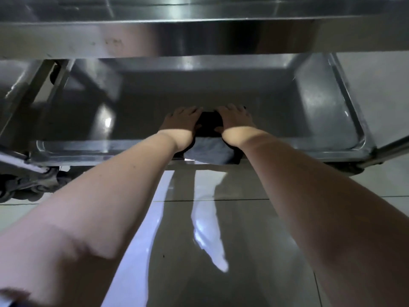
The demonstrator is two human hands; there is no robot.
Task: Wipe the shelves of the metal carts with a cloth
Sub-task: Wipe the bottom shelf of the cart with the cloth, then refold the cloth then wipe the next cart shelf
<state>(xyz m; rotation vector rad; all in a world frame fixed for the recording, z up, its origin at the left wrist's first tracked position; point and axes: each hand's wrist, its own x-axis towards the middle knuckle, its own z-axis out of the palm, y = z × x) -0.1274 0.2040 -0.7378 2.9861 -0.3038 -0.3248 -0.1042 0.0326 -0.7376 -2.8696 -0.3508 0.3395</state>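
While left hand [181, 120] and right hand [235, 119] press flat, fingers extended, on the dark cloth [209, 129] at the bottom shelf's [287, 111] front edge, wiping appears underway, the shelf's far reaches judged outstanding.

Dim beneath upper shelf [137, 42]; glare streaks on floor [177, 273]; edges bowed, slightly blurred.

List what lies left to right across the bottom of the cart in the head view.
From the left: caster wheel, left hand, cloth, right hand, lower shelf's right rim.
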